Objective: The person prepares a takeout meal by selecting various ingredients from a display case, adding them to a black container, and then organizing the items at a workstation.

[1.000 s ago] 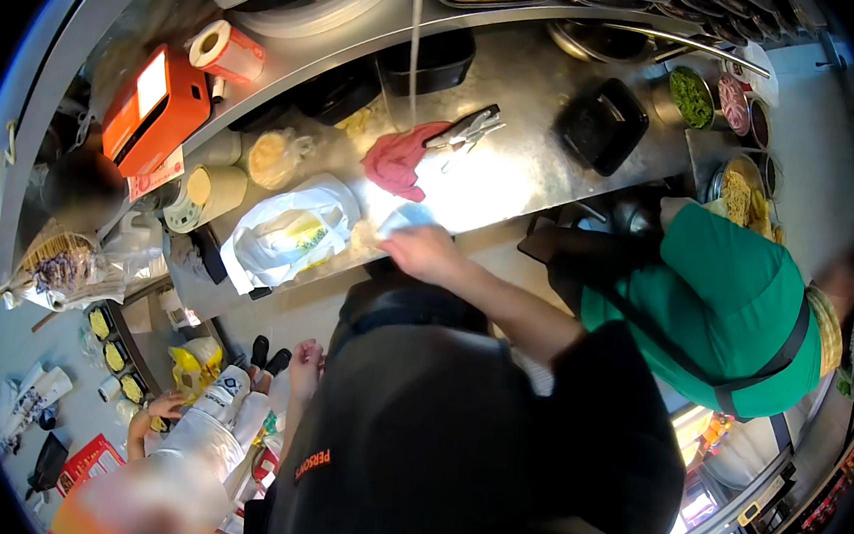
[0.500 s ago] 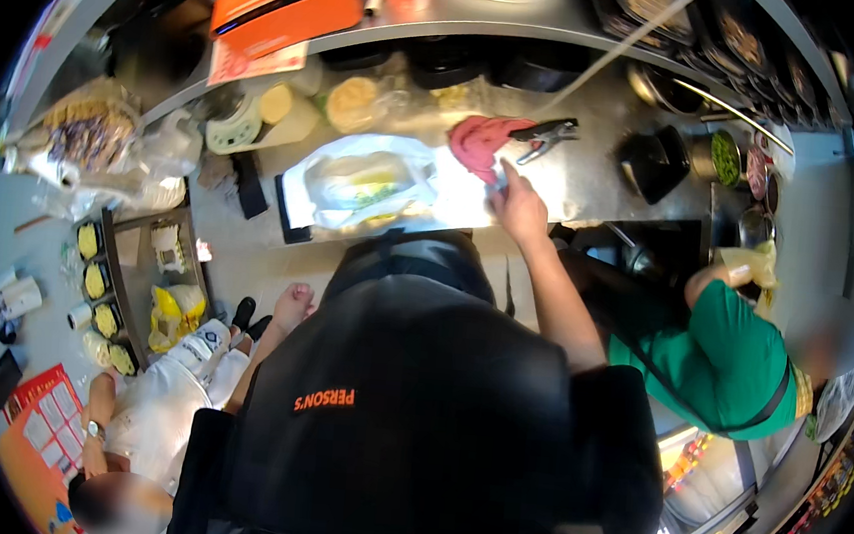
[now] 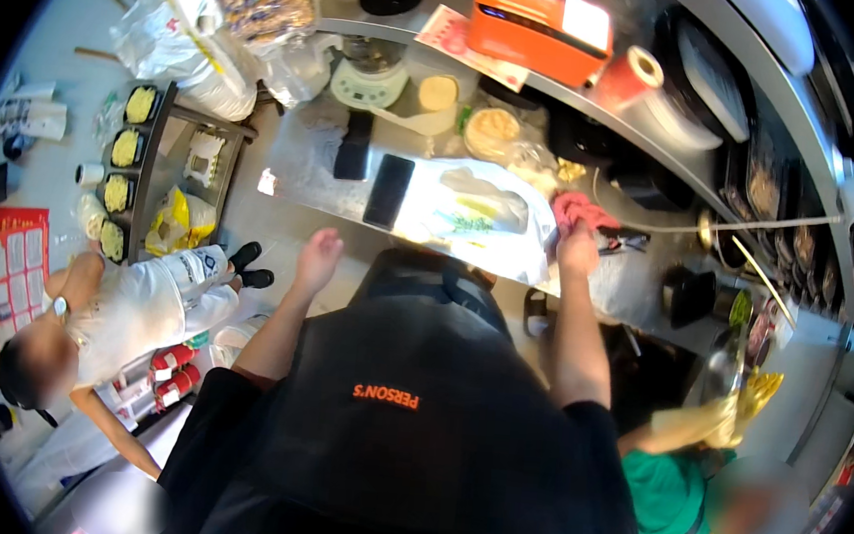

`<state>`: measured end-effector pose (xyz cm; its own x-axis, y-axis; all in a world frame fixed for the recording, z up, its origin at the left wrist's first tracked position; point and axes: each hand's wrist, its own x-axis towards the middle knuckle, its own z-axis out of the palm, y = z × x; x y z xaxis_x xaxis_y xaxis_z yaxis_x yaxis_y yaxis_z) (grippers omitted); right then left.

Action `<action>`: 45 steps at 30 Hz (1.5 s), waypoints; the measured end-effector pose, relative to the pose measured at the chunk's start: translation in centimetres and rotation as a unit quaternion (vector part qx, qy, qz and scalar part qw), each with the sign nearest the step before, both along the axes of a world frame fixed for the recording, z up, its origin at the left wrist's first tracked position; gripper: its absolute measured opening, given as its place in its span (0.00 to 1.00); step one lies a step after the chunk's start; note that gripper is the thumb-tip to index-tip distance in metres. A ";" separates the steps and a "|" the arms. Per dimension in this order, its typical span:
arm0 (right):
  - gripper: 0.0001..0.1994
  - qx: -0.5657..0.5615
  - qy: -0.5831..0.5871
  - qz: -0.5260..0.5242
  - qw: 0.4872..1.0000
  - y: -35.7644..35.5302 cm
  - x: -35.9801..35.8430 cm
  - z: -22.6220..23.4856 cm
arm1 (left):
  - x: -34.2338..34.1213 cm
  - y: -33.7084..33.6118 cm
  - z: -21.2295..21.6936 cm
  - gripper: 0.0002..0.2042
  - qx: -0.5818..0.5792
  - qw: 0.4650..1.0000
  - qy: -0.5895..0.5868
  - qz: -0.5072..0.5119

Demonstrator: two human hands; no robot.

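Observation:
My right hand (image 3: pixel 577 247) reaches over the steel counter, its fingers closed on the near edge of a crumpled red cloth (image 3: pixel 589 210). Beside the cloth, partly behind the hand, lies a black-handled tool (image 3: pixel 625 243) whose kind I cannot make out. Left of this hand is a white bag or paper wrapper (image 3: pixel 528 255), spread open with yellowish and green food (image 3: pixel 471 218) inside. My left hand (image 3: pixel 319 259) hangs in front of the counter, fingers curled, touching nothing. A dark phone (image 3: pixel 389 192) lies left of the wrapper.
Another dark slab (image 3: pixel 353 146), a pale green scale (image 3: pixel 366 86) and a tub of beige food (image 3: pixel 492 134) sit farther back. Above is a shelf with an orange box (image 3: pixel 541 30). A person in green (image 3: pixel 675 492) works at right; a person in white (image 3: pixel 144 300) is at left.
My right hand has gone from just below the red cloth to gripping its edge. The view has turned, so the counter appears shifted and tilted. My left hand still hangs in front of the counter.

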<state>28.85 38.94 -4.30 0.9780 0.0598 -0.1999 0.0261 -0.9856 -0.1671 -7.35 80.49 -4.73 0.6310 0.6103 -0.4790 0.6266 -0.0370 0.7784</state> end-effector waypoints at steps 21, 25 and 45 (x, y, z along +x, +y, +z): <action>0.14 0.356 0.171 0.044 0.918 -6.1 -25.2 7.1 | 17.4 16.6 -2.9 0.07 0.423 0.897 0.074 -0.110; 0.07 0.301 0.135 0.158 0.931 -2.4 -21.6 12.1 | 15.9 17.0 -3.0 0.06 0.447 0.890 0.031 -0.090; 0.10 0.110 -0.258 0.151 0.948 5.7 16.2 37.3 | -15.0 2.0 -4.0 0.19 0.248 0.940 0.212 0.102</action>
<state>45.06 44.64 33.03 0.8738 0.3375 0.3502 0.4359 -0.8628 -0.2560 -22.40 82.53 -8.70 0.2932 0.9121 -0.2865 0.9101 -0.1744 0.3760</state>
